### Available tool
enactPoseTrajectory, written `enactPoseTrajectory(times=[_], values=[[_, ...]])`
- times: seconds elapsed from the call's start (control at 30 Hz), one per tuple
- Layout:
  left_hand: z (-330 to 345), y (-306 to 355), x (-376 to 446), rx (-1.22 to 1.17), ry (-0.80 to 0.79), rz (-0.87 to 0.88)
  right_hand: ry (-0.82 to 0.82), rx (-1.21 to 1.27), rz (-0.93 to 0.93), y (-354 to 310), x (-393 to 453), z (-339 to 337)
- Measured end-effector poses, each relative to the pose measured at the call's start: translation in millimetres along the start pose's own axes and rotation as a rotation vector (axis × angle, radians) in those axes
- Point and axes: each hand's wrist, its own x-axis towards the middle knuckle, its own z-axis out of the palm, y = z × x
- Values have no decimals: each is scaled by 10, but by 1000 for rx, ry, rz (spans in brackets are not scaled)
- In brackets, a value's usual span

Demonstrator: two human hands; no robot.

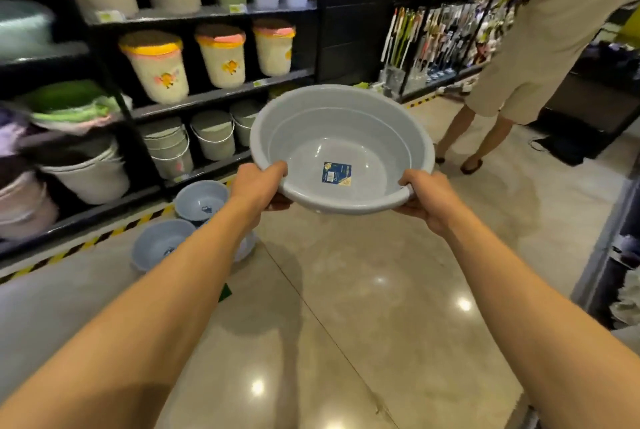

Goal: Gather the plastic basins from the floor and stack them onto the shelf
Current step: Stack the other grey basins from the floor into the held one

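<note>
I hold a large grey plastic basin [341,138] in the air at mid-frame, tilted toward me, with a blue label on its bottom. My left hand [258,184] grips its near left rim and my right hand [424,195] grips its near right rim. Below, on the floor by the shelf foot, lie smaller blue-grey basins: one [201,198] nearer the shelf, another [161,247] in front of it, and a third mostly hidden behind my left forearm. The black shelf [221,94] stands at the left.
The shelf holds buckets [213,134], lidded bins [156,67] and stacked tubs [86,172]. Yellow-black tape [104,238] marks its base on the glossy floor. A person [512,58] stands at the right rear near a rack of hanging utensils [429,41]. Another shelf edge [609,238] is at far right.
</note>
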Motion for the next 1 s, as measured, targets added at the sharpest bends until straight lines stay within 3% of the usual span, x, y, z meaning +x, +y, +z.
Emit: enactPoseTrajectory(times=[0.2,0.43,0.7,1.0], values=[[-1053,65,368,25,173,-35,-171,-69,-5,-263,159,1220],[-1850,9,817,2,267,-76,-269,-89,-29,-369,418,2218],[-2113,-84,1336,-39,348,-143,-354,-128,-27,-461,970,2864],[-2108,-62,2445,-44,424,-193,-443,-129,22,-542,2163,3610]])
